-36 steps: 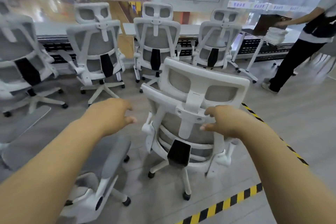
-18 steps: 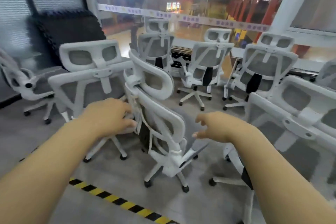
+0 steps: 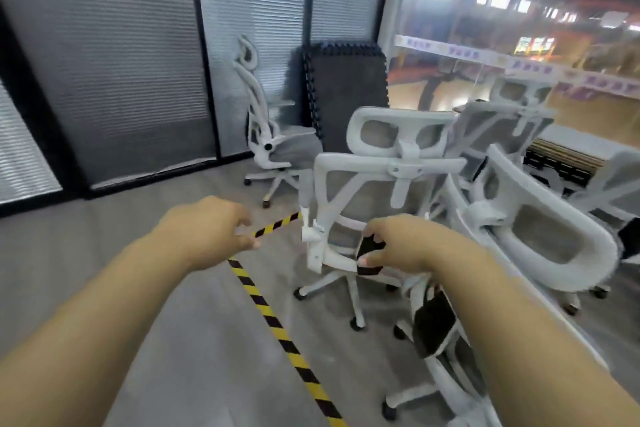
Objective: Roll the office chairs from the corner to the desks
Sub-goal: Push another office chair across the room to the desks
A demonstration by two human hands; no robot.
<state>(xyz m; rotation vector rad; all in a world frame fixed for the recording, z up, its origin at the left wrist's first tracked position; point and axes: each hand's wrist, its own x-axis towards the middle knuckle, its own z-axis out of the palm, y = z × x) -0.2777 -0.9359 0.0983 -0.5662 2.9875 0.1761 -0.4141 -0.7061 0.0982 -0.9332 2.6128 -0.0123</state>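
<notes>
View swung left to blinds, grey floor, left hand, right hand half-curled, empty

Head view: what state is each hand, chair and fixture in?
Left hand, loosely curled, holding nothing.
Right hand, curved before a chair back; contact unclear.
Middle chair, upright, back to camera.
Corner chair, upright, side-on.
Foam mats, standing on edge.
Blinds, closed.

Your bare left arm and right arm reach out in front of you, a little apart. Your left grip hangs in the air, knuckles up, its fingers loosely bent and holding nothing. Your right grip has its fingers bent too, with the thumb held apart below them.
</notes>
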